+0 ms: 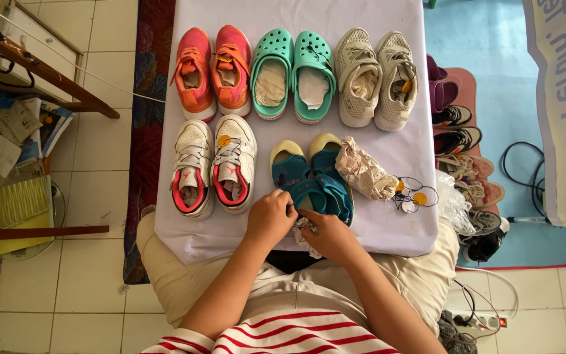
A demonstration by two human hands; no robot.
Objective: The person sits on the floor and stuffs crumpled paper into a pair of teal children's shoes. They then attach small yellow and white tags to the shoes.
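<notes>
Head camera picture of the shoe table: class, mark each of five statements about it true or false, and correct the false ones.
1. Both hands are at the teal sandals. True: the left hand and the right hand meet at their near ends.
2. The green clogs lie in the near row. False: they lie in the far row, between the orange-pink sneakers and the beige sneakers.
3. The white sneakers have red linings. True.
4. A crumpled paper wad lies left of the white sneakers. False: it lies to the right of the teal sandals.
5. The table cloth is black. False: it is white.
</notes>
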